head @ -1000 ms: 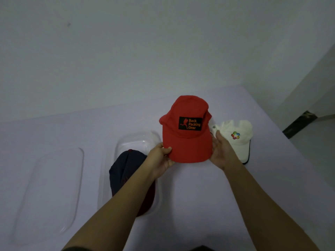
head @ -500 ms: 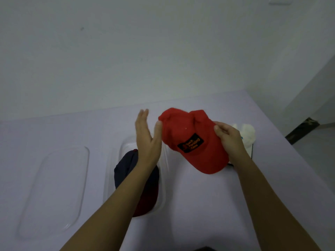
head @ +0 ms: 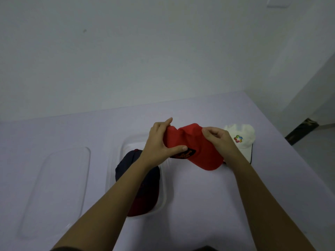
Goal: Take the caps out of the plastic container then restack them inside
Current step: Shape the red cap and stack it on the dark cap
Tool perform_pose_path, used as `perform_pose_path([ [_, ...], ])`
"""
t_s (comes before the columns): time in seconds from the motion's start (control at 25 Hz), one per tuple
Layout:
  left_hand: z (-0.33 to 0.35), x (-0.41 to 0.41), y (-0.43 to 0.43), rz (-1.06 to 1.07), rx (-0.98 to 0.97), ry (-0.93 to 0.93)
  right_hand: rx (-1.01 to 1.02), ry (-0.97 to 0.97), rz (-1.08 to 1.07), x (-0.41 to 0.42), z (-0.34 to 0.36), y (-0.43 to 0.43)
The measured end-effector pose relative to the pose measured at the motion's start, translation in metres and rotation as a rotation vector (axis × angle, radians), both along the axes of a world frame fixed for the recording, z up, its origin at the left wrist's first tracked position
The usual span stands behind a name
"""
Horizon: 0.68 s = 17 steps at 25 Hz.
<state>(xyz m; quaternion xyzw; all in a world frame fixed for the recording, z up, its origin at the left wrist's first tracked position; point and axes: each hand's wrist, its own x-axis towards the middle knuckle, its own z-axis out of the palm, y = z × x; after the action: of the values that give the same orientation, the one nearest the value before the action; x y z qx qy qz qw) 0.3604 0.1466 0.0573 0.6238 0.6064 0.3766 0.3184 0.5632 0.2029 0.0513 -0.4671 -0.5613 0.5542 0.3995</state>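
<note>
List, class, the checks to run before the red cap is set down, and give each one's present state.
1. Both hands grip the red cap: left hand, right hand. Ok.
2. Cap clear of the table: cannot tell.
3. White cap already out, on the table. Ok.
4. Container emptied: not ok, dark cap inside.
5. Lid off, lying left of it. Ok.

Left hand (head: 159, 142) has rejoined grip on red cap (head: 197, 149)

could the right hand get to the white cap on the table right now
Probably not at once: the right hand is gripping the red cap together with the left hand. The white cap lies uncovered just beside it.
</note>
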Motion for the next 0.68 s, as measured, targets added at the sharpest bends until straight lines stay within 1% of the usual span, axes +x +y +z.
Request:
perform_pose_path([
  [0.12, -0.006, -0.002, -0.006, 0.004, 0.052, 0.035, -0.044, -0.031, 0.182, 0.008, 0.002, 0.003],
  [0.2, -0.007, -0.001, -0.007, -0.014, 0.062, 0.043, -0.099, 0.017, 0.265, 0.011, 0.005, 0.005],
  [0.24, -0.006, 0.000, -0.008, -0.031, 0.059, 0.059, -0.110, 0.043, 0.270, 0.011, 0.005, 0.005],
  [0.32, -0.006, -0.001, -0.008, -0.056, 0.050, 0.088, -0.089, 0.109, 0.226, 0.009, 0.004, 0.003],
  [0.44, -0.003, -0.010, -0.006, -0.026, 0.016, 0.072, -0.050, 0.217, 0.116, 0.009, -0.002, -0.001],
  [0.52, 0.002, -0.017, -0.004, -0.026, -0.030, 0.027, -0.047, 0.228, 0.077, 0.010, -0.007, -0.003],
  [0.6, 0.007, -0.020, -0.002, -0.042, -0.101, -0.096, -0.048, 0.212, 0.058, 0.009, -0.010, -0.003],
  [0.68, 0.010, -0.026, 0.001, -0.085, -0.152, -0.131, -0.039, 0.179, 0.054, 0.008, -0.013, -0.004],
])
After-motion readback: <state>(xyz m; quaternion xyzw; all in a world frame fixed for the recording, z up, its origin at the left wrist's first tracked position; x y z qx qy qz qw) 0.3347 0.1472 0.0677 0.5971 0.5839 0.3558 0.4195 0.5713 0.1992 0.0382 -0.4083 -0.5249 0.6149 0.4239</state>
